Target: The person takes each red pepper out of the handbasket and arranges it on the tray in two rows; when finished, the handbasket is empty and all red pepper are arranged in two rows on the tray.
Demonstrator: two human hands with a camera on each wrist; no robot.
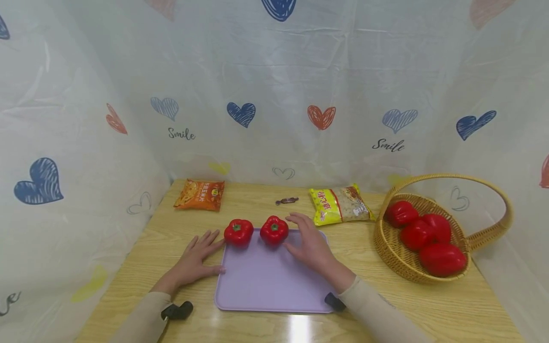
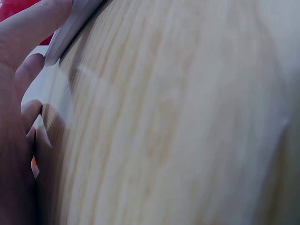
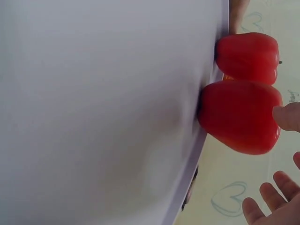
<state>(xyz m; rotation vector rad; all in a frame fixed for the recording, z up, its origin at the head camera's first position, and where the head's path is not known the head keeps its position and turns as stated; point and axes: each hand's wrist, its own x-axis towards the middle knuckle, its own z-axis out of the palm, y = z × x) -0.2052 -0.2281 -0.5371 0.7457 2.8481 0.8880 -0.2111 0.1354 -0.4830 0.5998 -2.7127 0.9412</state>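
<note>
Two red bell peppers stand side by side on the far edge of a lilac tray (image 1: 270, 286), the left pepper (image 1: 238, 233) at its far left corner and the right pepper (image 1: 274, 230) near the middle. My left hand (image 1: 195, 262) lies on the table with fingers spread, the thumb at the tray's left rim and the fingertips close to the left pepper. Just right of the right pepper is my right hand (image 1: 315, 247), its fingers apart and slightly bent, over the tray. In the right wrist view its thumb (image 3: 287, 117) overlaps that pepper's side, with the fingers off it.
A wicker basket (image 1: 392, 255) with a tall handle holds several red peppers at the right. Along the back lie an orange snack bag (image 1: 199, 195), a small brown wrapped item (image 1: 287, 201) and a yellow food packet (image 1: 341, 205). A heart-printed curtain (image 1: 274, 66) surrounds the wooden table (image 1: 141, 267).
</note>
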